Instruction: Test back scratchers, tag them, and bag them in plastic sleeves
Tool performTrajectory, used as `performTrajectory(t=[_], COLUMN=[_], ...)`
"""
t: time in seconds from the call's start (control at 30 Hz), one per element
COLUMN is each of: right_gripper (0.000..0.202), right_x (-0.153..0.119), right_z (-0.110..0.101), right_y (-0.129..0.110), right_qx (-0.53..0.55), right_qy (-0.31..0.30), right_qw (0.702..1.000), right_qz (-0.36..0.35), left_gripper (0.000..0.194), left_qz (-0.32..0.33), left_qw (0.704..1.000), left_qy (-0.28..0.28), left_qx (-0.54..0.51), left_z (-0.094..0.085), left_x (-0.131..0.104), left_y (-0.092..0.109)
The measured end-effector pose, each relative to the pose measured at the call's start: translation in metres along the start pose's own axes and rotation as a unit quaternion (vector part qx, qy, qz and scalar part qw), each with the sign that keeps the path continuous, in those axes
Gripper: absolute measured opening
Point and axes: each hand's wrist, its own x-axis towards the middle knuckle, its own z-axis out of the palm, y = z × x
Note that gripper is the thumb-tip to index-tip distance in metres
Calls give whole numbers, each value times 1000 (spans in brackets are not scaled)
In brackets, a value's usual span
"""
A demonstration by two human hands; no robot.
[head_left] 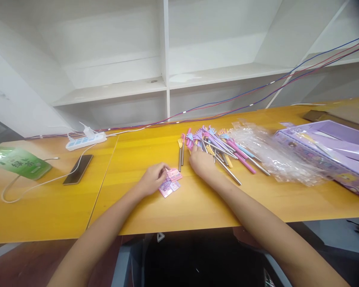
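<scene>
My left hand (152, 178) is closed, thumb and fingers pinching at a small stack of pink and purple printed cards (174, 174) lying on the table. My right hand (202, 161) rests at the left end of a heap of telescopic back scratchers (224, 145). Its fingers curl down onto one of them, though the fingertips are partly hidden. The heap's back scratchers have metal rods and hand-shaped heads in blue, purple, pink and yellow. Between my hands, two back scratchers (181, 153), one with a yellow head and one with a pink one, lie side by side.
Crumpled clear plastic bags (275, 155) lie right of the heap, beside an open purple printed box (326, 149). At left are a phone (78, 169), a power strip (86, 140) with a white cable, and a green pouch (20, 161). Cables (221, 101) run along the back below white shelves.
</scene>
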Motion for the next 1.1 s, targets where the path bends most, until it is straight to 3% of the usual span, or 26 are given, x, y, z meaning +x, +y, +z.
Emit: performTrajectory(t=[0.1, 0.3, 0.57, 0.77, 1.1], right_gripper=[45, 45, 44, 56, 53], right_x=[-2, -10, -11, -8, -6], right_z=[-3, -7, -5, -7, -20], right_y=[-3, -13, -15, -11, -1], right_qx=[9, 37, 30, 18, 18], right_qy=[17, -4, -20, -28, -12], right_qw=[1000, 995, 999, 999, 1000], right_qz=[-13, -92, -37, -29, -5], left_gripper=[26, 26, 28, 27, 27], left_qz=[5, 17, 21, 18, 9], left_qw=[1000, 1000, 1000, 1000, 1000], left_qy=[1, -5, -10, -11, -7], left_qx=[5, 9, 10, 6, 5], left_z=[0, -2, -1, -1, -2], left_x=[0, -1, -1, -2, -2], left_y=[1, 2, 4, 5, 5])
